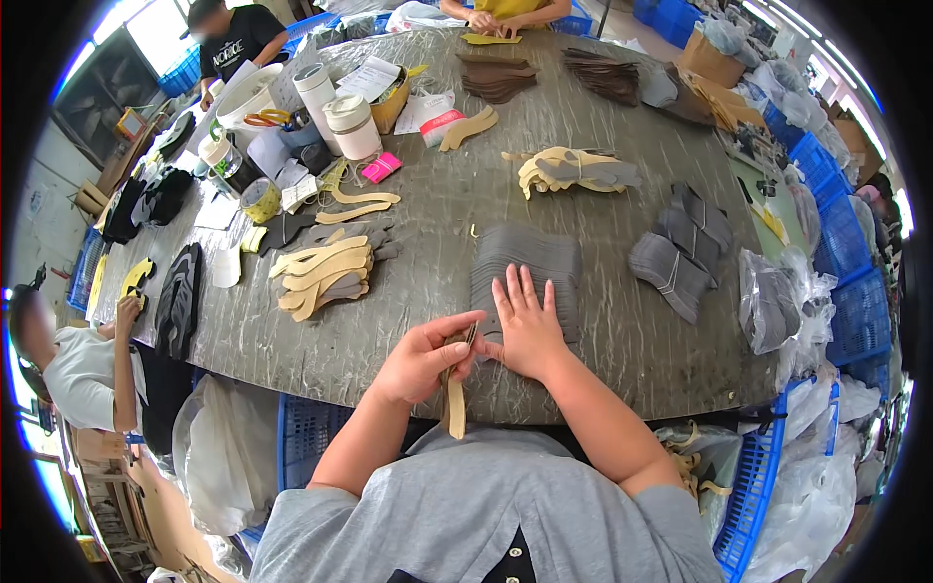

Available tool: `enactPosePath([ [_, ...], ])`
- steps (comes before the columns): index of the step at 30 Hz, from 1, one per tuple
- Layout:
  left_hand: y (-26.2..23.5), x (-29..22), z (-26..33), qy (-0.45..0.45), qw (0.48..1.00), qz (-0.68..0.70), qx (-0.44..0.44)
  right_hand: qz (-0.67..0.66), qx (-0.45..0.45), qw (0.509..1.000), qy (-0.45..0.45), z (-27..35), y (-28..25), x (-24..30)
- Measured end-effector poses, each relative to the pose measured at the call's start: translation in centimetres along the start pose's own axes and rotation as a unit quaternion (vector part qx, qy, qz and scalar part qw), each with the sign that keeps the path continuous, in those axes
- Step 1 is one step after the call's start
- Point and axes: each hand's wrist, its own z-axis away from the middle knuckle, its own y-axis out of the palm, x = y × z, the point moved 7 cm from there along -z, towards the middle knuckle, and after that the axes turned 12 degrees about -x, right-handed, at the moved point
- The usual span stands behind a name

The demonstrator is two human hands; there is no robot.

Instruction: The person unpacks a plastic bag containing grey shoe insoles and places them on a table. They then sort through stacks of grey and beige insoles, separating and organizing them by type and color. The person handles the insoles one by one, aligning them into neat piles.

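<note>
Overlapping grey pieces (526, 245) lie on the table (671, 369) straight in front of you, fanned in a low stack whose layers step away from your body while their edges run mostly crosswise. Your right hand (530, 335) is nearer to them: it rests palm down over the near part of the stack, fingers spread and pointing away from you, gripping nothing. Your left hand (428, 360) sits just to the left of the near end, thumb and fingers pinched together on a tan strip (455, 408), whose free end hangs down toward your body; a thin dark edge shows in the same pinch, too small to identify. From that pinch, the stack lies ahead and to the right, and your right thumb comes between the two; you cannot tell here whether the thumb touches the left fingertips. To the left of the stack sits a pile of tan and grey pieces (326, 272), beyond it lies a tan and grey bundle (578, 173), and to the right are tied grey bundles (680, 253), with a clear plastic bag (812, 311) farther out near the table's edge.
</note>
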Motion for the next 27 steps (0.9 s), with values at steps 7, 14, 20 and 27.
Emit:
enactPosePath([
  [7, 1.8, -2.4, 2.3, 0.172, 0.925, -0.338, -0.031, -0.532, -0.027, 0.83, 0.166, 3.3, -5.2, 0.4],
  [14, 4.5, -3.3, 2.5, 0.219, 0.884, -0.411, 0.042, -0.603, 0.069, 0.763, 0.223, 4.9, -4.7, 0.4],
  [20, 5.4, -3.5, 2.5, 0.197, 0.891, -0.401, 0.077, -0.681, 0.101, 0.688, 0.23, 5.1, -4.3, 0.0],
  [27, 4.8, -3.1, 2.0, 0.138, 0.934, -0.32, 0.081, -0.803, 0.115, 0.529, 0.249, 5.6, -2.7, 0.9],
])
